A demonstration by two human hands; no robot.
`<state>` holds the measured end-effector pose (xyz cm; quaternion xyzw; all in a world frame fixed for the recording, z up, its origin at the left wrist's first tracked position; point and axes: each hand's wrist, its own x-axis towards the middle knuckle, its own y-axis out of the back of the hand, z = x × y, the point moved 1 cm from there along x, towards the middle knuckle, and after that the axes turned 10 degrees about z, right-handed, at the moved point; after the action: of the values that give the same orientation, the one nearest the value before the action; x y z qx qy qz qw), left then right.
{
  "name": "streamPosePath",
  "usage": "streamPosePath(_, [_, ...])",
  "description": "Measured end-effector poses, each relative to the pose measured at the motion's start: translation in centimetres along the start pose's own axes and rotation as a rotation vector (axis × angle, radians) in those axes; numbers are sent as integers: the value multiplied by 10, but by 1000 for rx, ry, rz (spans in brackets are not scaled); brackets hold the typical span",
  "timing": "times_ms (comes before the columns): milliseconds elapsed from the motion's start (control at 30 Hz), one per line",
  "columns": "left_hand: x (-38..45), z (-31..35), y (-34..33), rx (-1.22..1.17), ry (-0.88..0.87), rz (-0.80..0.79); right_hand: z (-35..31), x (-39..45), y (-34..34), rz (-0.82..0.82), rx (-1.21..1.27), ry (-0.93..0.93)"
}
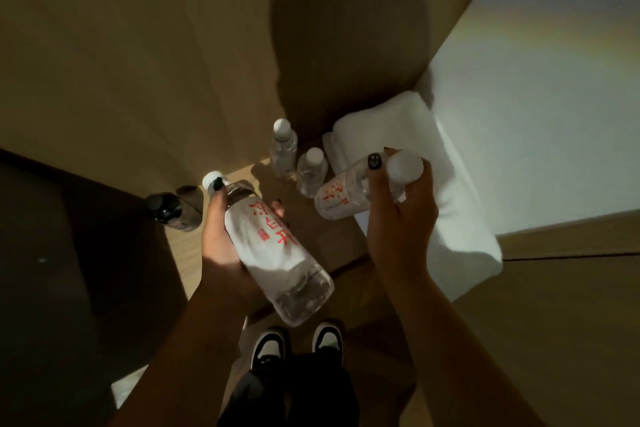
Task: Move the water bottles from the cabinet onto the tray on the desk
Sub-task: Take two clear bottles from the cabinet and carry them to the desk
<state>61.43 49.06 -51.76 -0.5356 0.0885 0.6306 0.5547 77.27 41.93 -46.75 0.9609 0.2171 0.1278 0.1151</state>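
My left hand [221,239] grips a clear water bottle [277,253] with red lettering and a white cap, tilted with its cap up and to the left. A second, similar bottle [341,198] is held near its white cap by my right hand [398,215], and it lies tilted over the shelf. Two more clear bottles stand upright on the wooden cabinet shelf [270,184]: one at the back [283,147], one just in front of it [311,172]. No tray or desk is in view.
A dark bottle with a black cap [171,211] stands at the shelf's left edge. Folded white towels [415,166] lie on the shelf's right side against a white wall. Wooden cabinet panels rise behind. My black-and-white shoes [298,343] show below.
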Motion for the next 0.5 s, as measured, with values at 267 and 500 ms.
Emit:
streamPosePath(267, [-93,38,-47,-31,-63,67,-126,12,47,50,40,109])
streamPosePath(500, [-165,56,-78,-10,63,-69,-220,21,76,-44,-41,234])
